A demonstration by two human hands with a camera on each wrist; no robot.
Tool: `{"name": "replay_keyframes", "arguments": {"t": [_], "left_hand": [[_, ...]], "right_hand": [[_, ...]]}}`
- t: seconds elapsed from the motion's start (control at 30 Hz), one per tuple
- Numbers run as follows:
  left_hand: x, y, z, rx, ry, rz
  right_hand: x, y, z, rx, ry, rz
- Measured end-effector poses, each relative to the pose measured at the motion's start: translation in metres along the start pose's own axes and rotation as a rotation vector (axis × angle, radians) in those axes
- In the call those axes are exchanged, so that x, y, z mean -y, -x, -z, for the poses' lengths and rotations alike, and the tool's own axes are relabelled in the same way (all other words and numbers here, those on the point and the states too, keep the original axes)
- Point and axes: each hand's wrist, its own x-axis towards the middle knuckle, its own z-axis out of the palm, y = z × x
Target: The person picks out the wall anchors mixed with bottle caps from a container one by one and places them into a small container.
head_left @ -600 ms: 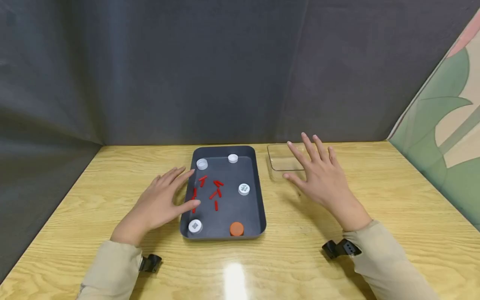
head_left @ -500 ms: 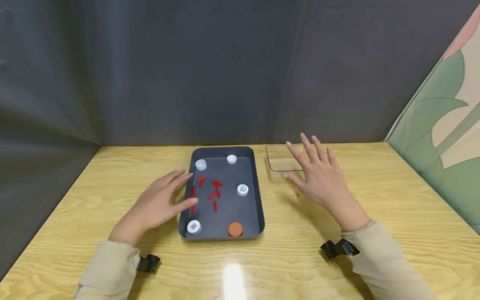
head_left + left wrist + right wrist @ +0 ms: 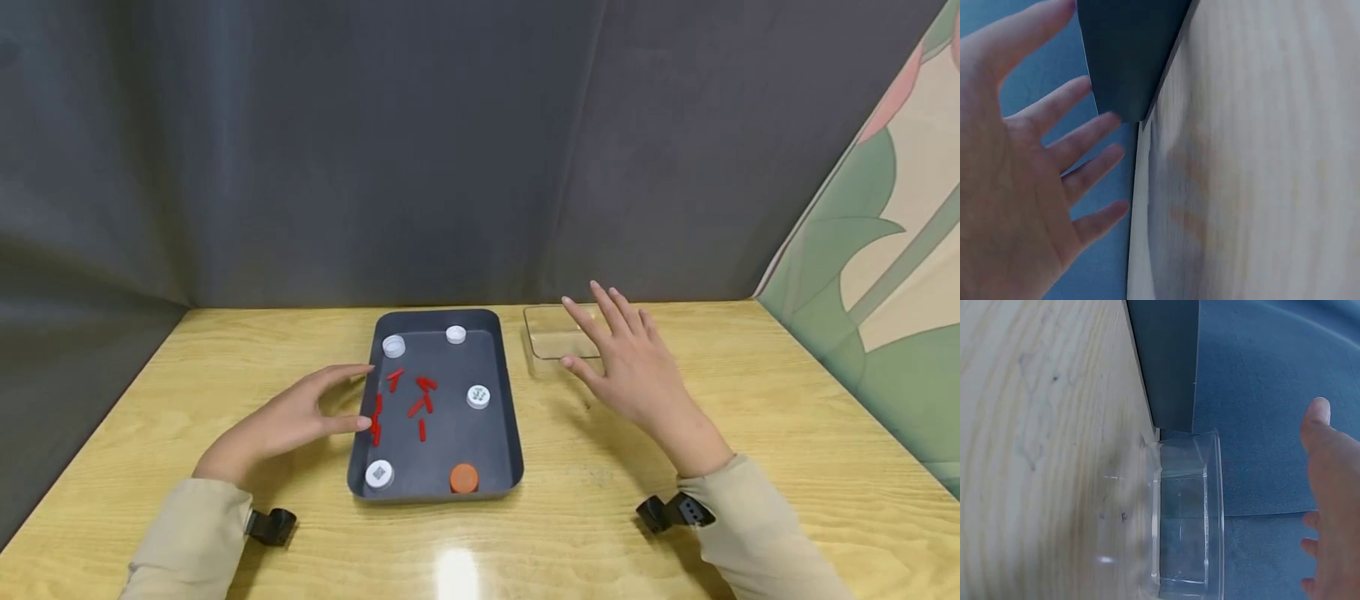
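Left hand [image 3: 288, 414] spread wide by dark tray [image 3: 465, 433]; right hand [image 3: 636, 375] spread near clear container [image 3: 553, 332]

One tray [image 3: 457, 429]; one clear box [image 3: 551, 335]; four white caps [image 3: 477, 397]; one orange cap [image 3: 464, 478]; at least nine red sticks [image 3: 422, 430].

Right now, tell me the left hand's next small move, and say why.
I'd probably bring the left hand in over the tray and pinch one of the red sticks by the left wall. That hand is holding nothing, its thumb and fingers are parted at that side, and those sticks look like the nearest loose things.
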Motion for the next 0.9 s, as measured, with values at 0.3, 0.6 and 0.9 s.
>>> {"name": "replay_keyframes", "arguments": {"t": [0.3,0.6,0.9], "left_hand": [[0.012,-0.009,0.002,0.107,0.163,-0.016],[0.015,-0.010,0.004,0.126,0.197,-0.016],[0.020,-0.015,0.002,0.097,0.227,-0.018]], "right_hand": [[0.009,-0.001,-0.006,-0.042,-0.060,0.039],[0.023,-0.009,-0.016,-0.093,-0.211,0.165],[0.042,-0.030,-0.026,-0.024,-0.415,0.271]]}}
